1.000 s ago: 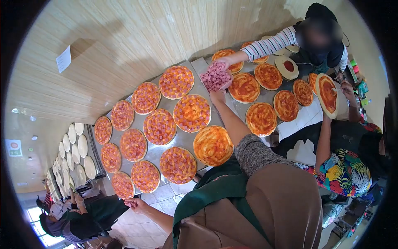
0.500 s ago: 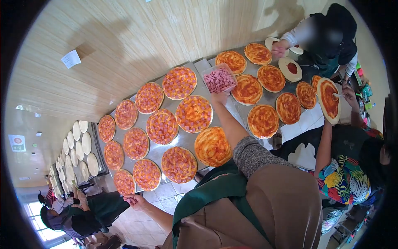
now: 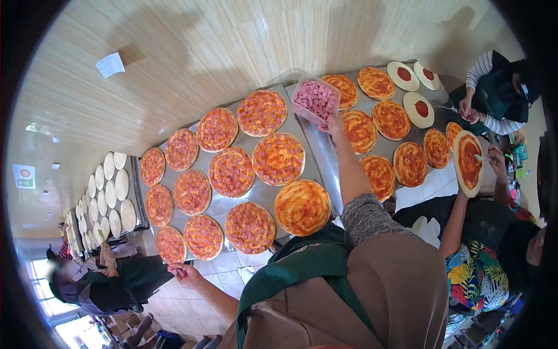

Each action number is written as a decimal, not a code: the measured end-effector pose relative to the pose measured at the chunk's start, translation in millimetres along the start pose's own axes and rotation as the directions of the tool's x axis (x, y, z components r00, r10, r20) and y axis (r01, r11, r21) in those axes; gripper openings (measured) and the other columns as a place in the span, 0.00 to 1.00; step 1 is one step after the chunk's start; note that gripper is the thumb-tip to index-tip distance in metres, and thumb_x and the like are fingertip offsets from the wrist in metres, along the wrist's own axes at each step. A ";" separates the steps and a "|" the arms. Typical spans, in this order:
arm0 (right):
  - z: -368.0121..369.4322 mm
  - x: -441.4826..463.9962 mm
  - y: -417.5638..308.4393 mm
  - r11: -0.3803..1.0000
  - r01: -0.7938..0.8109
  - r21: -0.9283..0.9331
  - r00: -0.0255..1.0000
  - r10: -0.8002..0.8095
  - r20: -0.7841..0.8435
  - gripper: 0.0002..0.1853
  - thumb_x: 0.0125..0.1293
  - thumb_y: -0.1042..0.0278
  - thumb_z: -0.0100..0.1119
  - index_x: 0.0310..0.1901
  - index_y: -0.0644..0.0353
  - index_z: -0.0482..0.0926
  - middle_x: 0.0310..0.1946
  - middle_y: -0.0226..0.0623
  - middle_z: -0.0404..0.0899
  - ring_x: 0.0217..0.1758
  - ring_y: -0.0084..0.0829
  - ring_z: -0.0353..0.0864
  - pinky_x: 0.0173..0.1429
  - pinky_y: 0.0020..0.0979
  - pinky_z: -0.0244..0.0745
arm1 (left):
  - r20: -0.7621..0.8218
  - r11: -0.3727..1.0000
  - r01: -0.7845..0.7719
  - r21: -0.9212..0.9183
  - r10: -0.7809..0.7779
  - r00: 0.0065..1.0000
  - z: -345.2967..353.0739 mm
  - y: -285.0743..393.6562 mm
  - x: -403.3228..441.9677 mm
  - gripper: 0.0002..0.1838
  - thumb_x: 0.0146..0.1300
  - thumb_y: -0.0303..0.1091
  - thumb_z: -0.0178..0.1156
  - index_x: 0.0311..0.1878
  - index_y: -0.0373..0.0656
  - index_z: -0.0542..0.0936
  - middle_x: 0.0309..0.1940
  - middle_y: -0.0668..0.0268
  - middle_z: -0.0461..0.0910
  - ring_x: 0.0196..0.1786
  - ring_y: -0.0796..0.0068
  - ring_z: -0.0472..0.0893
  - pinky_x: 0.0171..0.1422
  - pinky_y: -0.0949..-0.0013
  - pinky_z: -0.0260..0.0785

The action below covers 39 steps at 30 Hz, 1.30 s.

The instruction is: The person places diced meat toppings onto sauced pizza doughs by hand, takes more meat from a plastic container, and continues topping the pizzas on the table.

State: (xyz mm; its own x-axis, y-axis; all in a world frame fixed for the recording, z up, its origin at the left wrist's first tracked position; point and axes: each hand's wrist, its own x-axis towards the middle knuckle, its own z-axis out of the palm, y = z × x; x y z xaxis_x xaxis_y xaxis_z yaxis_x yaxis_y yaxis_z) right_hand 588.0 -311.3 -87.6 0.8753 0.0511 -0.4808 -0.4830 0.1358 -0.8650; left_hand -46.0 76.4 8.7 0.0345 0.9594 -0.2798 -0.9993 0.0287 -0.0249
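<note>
My right hand (image 3: pixel 332 123) grips the near edge of a clear plastic container (image 3: pixel 317 100) filled with diced ham. It is held over the seam between two metal tables, beside the sauced pizza bases. My left hand (image 3: pixel 185 276) is closed around some ham dice, just off the near edge of the left table. Closest to it lies a pizza (image 3: pixel 170 244) topped with ham. Several more ham-topped pizzas (image 3: pixel 231 171) cover that table. One base (image 3: pixel 302 207) at the near right corner carries sauce and no ham.
More sauced bases (image 3: pixel 390 120) and several pale dough discs with a sauce spot (image 3: pixel 418 110) fill the right table. A co-worker spreads sauce on a hand-held base (image 3: pixel 468 164). Another stands at the far right end. At left, a person stands near trays of plain dough discs (image 3: pixel 110 194).
The far-right co-worker has drawn their hand back from the dough discs and now holds both hands together. My view has shifted slightly; both my hands keep their holds, the container raised a little.
</note>
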 end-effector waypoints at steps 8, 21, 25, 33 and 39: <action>-21.6 -18.5 7.0 0.998 -0.042 -0.039 0.964 0.051 0.262 0.16 0.64 0.66 0.50 0.53 0.56 0.74 0.38 0.35 0.80 0.24 0.31 0.80 0.26 0.29 0.76 | -0.048 0.996 -0.065 0.060 0.068 0.997 4.2 -3.6 -12.8 0.13 0.61 0.17 0.45 0.46 0.26 0.76 0.43 0.54 0.80 0.48 0.57 0.80 0.58 0.53 0.76; -45.3 22.3 5.2 0.875 0.073 -0.479 0.960 0.068 0.271 0.21 0.60 0.70 0.54 0.56 0.58 0.74 0.38 0.36 0.81 0.35 0.30 0.81 0.34 0.30 0.79 | -0.023 0.991 -0.052 0.122 0.055 0.998 6.5 -6.5 -22.8 0.12 0.60 0.14 0.46 0.45 0.26 0.75 0.41 0.55 0.80 0.47 0.59 0.80 0.58 0.55 0.77; -44.4 20.2 0.0 0.909 0.024 -0.416 0.953 0.105 0.283 0.20 0.64 0.65 0.54 0.58 0.57 0.72 0.44 0.38 0.79 0.37 0.33 0.83 0.35 0.31 0.82 | 0.003 0.990 -0.011 0.144 0.011 1.000 3.4 -13.2 -26.3 0.11 0.62 0.16 0.44 0.44 0.25 0.75 0.38 0.55 0.79 0.45 0.61 0.80 0.57 0.57 0.78; -34.1 -6.9 -10.7 0.983 0.011 -0.186 0.973 0.033 0.229 0.21 0.70 0.60 0.50 0.63 0.52 0.66 0.49 0.37 0.76 0.30 0.30 0.80 0.32 0.30 0.81 | -0.012 0.992 0.043 0.122 -0.042 0.999 11.4 -31.7 -34.0 0.11 0.62 0.16 0.45 0.43 0.24 0.75 0.37 0.55 0.80 0.42 0.64 0.81 0.58 0.58 0.77; -36.0 -63.7 -27.9 0.993 0.101 -0.060 0.958 -0.081 0.275 0.25 0.70 0.53 0.49 0.66 0.48 0.63 0.45 0.33 0.75 0.24 0.23 0.75 0.31 0.25 0.78 | -0.042 0.963 0.059 0.264 -0.050 0.998 12.4 -59.4 -44.1 0.09 0.60 0.16 0.47 0.42 0.23 0.74 0.29 0.58 0.77 0.39 0.67 0.80 0.58 0.57 0.76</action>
State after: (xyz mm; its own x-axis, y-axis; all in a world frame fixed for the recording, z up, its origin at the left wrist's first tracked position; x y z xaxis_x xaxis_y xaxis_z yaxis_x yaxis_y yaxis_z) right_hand 545.0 -354.0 -38.0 0.8835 0.3099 -0.3513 -0.3926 0.0807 -0.9162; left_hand 11.6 35.9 34.4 0.0852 0.9442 -0.3182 -0.9642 0.1586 0.2127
